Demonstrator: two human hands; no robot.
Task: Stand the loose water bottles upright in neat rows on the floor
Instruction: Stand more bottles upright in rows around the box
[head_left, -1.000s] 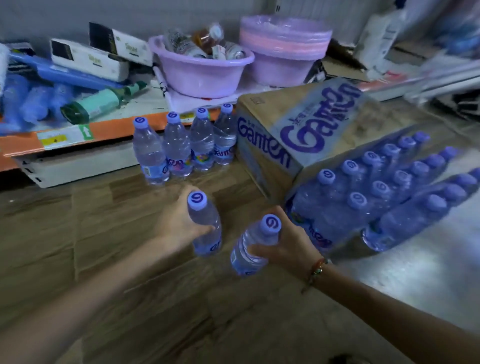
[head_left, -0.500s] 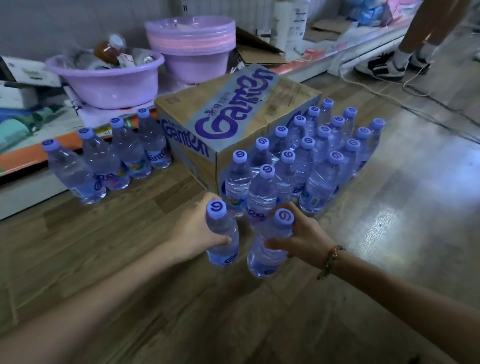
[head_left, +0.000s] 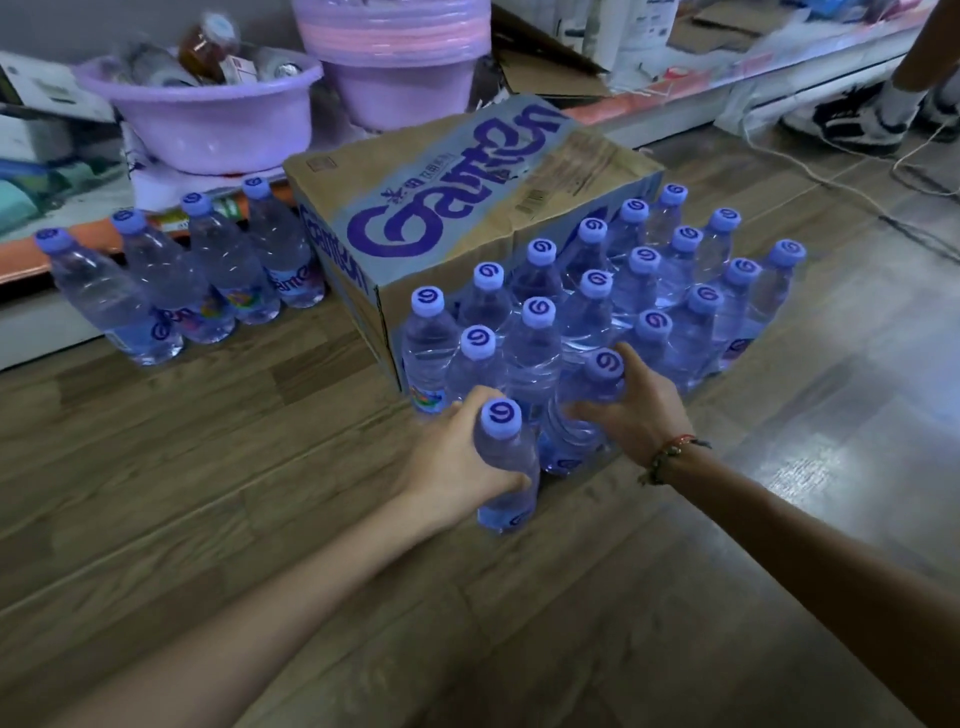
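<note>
Wood floor, lavender basin holding jars, left hand and right hand each gripping a bottle

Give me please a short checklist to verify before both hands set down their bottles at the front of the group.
1. Left hand grips its bottle firmly: ok.
2. Right hand grips its bottle: ok.
3. Left bottle upright: ok, nearly vertical.
4. Right bottle upright: not ok, it leans toward the group.
5. Free wooden floor in front of the standing rows: ok.
6. Bottle bases touch the floor: cannot tell.
</note>
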